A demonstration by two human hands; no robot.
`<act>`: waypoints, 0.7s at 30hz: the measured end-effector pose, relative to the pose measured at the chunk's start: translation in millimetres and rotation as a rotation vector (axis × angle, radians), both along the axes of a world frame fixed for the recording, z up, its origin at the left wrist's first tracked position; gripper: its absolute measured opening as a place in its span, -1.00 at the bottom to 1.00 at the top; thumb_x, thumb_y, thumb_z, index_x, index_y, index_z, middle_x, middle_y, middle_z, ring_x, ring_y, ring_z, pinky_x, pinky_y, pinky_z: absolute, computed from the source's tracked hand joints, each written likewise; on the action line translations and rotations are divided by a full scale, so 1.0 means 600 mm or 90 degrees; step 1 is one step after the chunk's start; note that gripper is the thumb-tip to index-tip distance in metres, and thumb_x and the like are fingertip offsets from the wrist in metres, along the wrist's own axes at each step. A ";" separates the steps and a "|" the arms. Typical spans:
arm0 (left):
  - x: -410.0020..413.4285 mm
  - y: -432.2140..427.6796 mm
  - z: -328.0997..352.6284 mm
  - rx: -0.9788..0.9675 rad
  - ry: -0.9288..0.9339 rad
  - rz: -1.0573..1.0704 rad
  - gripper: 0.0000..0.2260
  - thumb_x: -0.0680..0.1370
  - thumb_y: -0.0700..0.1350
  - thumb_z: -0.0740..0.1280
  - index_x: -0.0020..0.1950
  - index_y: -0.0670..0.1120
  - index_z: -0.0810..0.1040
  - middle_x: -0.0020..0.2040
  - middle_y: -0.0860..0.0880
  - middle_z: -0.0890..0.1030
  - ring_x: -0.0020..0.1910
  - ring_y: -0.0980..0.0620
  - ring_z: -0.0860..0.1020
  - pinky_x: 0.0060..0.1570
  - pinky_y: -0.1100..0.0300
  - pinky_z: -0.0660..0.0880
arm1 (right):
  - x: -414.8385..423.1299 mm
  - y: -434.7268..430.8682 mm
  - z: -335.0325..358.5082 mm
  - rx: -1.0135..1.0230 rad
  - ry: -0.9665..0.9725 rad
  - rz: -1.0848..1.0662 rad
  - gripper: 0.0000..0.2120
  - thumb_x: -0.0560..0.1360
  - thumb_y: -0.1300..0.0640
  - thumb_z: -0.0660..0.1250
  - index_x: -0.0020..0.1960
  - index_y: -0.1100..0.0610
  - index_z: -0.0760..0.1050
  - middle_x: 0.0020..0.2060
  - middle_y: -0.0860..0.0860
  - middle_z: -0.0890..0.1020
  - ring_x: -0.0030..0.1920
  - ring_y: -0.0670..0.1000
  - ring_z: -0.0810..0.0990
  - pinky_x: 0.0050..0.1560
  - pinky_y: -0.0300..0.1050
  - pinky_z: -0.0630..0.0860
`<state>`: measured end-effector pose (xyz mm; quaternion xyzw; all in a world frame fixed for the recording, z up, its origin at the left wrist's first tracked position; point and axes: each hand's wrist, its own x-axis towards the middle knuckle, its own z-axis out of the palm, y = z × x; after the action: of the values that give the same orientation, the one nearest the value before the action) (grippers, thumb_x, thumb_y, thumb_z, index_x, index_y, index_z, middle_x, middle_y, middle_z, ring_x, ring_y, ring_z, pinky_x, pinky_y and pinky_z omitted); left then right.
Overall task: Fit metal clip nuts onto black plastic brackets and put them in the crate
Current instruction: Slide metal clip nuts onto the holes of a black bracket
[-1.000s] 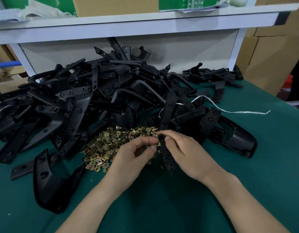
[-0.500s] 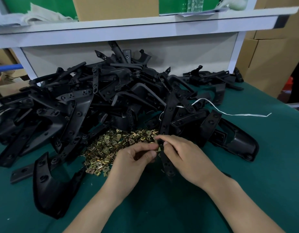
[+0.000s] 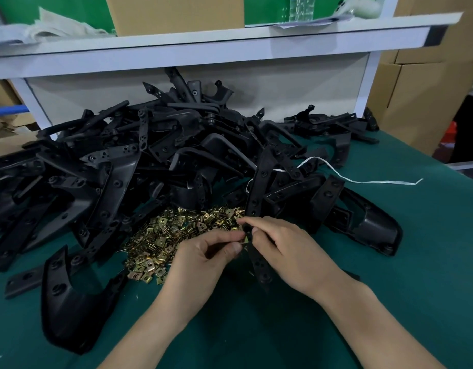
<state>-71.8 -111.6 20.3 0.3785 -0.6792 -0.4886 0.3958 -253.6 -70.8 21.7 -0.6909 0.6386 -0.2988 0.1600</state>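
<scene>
Left hand (image 3: 203, 259) and right hand (image 3: 286, 251) meet just above the green table (image 3: 389, 302), fingertips almost touching. My left thumb and forefinger are curled in close and pinch one small brass-coloured clip nut (image 3: 245, 239), held against the edge of the bracket (image 3: 256, 193). My right hand grips that bracket, a long black strip with holes, between thumb and forefinger; the other fingers are loosely bent behind it. The strip stands tilted, its upper end leaning on the heap of brackets (image 3: 150, 161) and its lower end near my right wrist.

Just left of my hands lies the loose pile of clip nuts (image 3: 163, 241), spread on the table at the foot of the heap. One broad curved bracket (image 3: 70, 310) lies apart at the near left. A white string (image 3: 363, 181) trails from the heap to the right.

On the shelf (image 3: 230, 46) above stands a cardboard box (image 3: 176, 14); more cartons (image 3: 429, 89) are stacked at the right. What they hold I cannot tell.
</scene>
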 end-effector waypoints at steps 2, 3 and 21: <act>0.000 0.000 0.000 0.004 0.004 0.000 -0.76 0.54 -0.21 0.43 -0.05 0.18 0.71 -0.09 0.17 0.72 -0.07 0.23 0.66 -0.06 0.47 0.49 | 0.000 0.000 -0.001 -0.003 0.003 0.003 -0.63 0.68 -0.07 0.04 0.43 -0.22 0.41 0.13 -0.27 0.56 0.17 -0.19 0.49 0.21 -0.11 0.47; 0.000 0.000 0.002 0.005 0.004 0.002 -0.74 0.54 -0.20 0.43 -0.07 0.20 0.71 -0.09 0.17 0.72 -0.07 0.23 0.66 -0.05 0.47 0.49 | 0.000 0.000 -0.002 -0.004 0.005 0.004 -0.64 0.68 -0.06 0.05 0.43 -0.23 0.41 0.14 -0.27 0.56 0.18 -0.19 0.49 0.22 -0.11 0.47; -0.001 -0.020 -0.009 0.289 0.243 -0.123 -0.79 0.42 -0.12 0.46 0.05 -0.04 0.71 -0.19 -0.09 0.64 -0.19 0.01 0.63 -0.10 0.19 0.60 | -0.009 0.007 -0.008 0.016 -0.038 0.005 -0.55 0.66 -0.19 -0.04 0.44 -0.16 0.41 0.15 -0.21 0.59 0.21 -0.18 0.51 0.20 -0.28 0.41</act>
<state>-72.4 -123.8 15.1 0.2922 -0.4995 -0.7252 0.3731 -259.1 -66.8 17.1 -0.6818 0.6347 -0.3107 0.1891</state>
